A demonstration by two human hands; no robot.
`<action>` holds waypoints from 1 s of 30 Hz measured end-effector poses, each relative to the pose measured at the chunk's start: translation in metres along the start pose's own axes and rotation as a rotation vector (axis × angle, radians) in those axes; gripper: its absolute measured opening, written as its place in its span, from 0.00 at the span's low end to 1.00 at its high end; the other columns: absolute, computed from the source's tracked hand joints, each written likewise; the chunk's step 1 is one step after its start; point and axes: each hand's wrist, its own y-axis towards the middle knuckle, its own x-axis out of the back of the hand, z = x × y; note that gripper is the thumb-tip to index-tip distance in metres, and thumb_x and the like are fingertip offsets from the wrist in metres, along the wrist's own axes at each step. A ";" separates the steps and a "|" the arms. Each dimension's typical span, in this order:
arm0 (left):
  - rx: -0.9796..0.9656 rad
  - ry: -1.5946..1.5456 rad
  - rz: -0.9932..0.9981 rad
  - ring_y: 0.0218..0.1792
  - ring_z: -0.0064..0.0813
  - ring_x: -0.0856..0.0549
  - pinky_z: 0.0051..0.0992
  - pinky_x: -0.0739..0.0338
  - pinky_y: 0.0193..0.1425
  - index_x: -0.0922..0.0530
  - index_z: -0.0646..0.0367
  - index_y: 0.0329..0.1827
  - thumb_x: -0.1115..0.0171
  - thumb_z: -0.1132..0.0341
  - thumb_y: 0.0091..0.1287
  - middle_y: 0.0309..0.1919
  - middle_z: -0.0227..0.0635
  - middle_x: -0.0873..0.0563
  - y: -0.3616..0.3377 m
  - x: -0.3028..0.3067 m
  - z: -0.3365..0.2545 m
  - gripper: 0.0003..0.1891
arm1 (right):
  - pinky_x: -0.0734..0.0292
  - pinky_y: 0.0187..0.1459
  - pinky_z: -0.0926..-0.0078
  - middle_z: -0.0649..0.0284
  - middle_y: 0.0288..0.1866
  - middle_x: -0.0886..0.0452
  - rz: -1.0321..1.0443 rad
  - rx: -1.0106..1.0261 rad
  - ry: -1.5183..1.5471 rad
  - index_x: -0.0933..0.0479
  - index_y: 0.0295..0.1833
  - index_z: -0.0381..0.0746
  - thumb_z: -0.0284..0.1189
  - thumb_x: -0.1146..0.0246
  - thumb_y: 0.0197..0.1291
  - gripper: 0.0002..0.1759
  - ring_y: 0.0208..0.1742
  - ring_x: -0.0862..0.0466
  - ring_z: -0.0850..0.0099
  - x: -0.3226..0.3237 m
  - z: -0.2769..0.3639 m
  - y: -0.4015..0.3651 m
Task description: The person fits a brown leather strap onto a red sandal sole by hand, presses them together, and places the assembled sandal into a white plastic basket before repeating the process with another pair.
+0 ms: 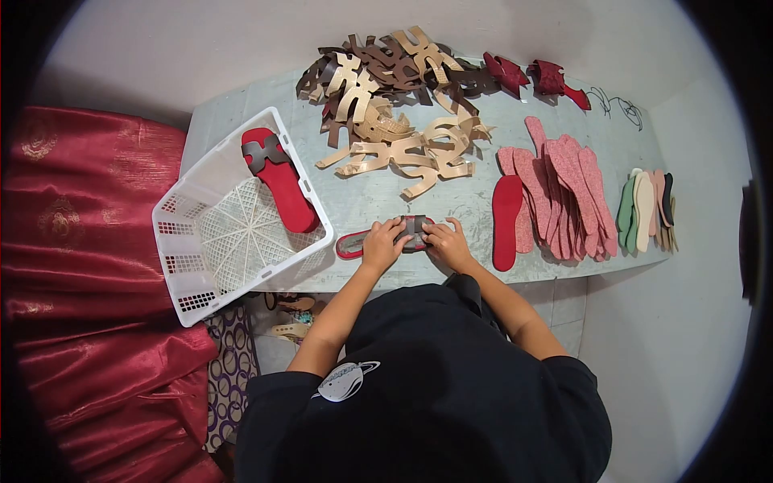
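Note:
A sandal sole point(349, 245) with a red edge and a grey-brown strap point(415, 229) over its right part lies sideways near the table's front edge. My left hand point(385, 244) presses on the strap's left side, its fingers bent together. From the right, my right hand point(448, 243) grips the strap's other side with its fingers and thumb. A finished-looking red sandal point(283, 185) with a dark strap rests in the white basket on the left. To the right of my hands lies a single red insole point(507, 223).
The white plastic basket point(320, 211) sits tilted at the table's left end. Cut straps point(403, 149) are heaped at the back. Pink soles point(568, 197) and green, cream and black soles point(642, 211) lie right. Two dark red strap pieces point(547, 78) and black cord point(618, 108) lie behind.

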 end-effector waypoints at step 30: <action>-0.301 0.182 0.056 0.60 0.36 0.32 0.39 0.42 0.61 0.31 0.65 0.55 0.34 0.58 0.50 0.53 0.43 0.27 -0.021 -0.015 0.006 0.31 | 0.42 0.59 0.58 0.70 0.50 0.22 0.007 0.017 -0.020 0.22 0.37 0.45 0.27 0.33 0.36 0.16 0.51 0.25 0.75 0.002 0.000 0.001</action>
